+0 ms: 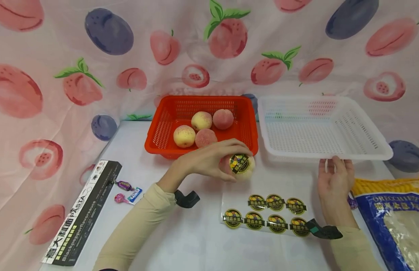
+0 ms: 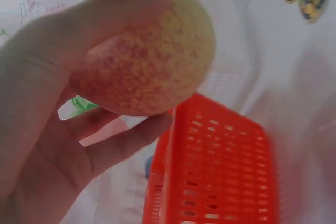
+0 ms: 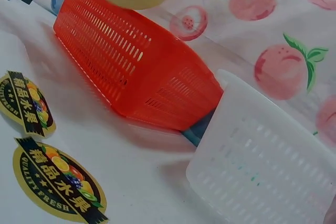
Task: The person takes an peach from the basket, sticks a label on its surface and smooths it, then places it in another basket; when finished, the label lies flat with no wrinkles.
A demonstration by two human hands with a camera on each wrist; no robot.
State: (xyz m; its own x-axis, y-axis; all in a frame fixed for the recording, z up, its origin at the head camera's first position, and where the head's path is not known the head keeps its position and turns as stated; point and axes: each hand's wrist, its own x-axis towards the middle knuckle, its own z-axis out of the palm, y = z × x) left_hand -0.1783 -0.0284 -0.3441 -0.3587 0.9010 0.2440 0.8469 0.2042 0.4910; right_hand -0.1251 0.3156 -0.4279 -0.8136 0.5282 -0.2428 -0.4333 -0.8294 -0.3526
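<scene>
My left hand grips a peach just in front of the red basket. A round black-and-gold fruit sticker is on that peach. The left wrist view shows the peach between the thumb and the fingers. At the front rim of the white basket, my right hand pinches the edge, its palm facing up and some fingertips hidden under the rim. Several peaches lie inside the red basket. The white basket holds nothing.
A sheet of several matching stickers lies on the white table in front. A black-and-white pasta box and wrapped candies are at the left. A blue pasta bag sits at the right, and a fruit-print cloth hangs behind.
</scene>
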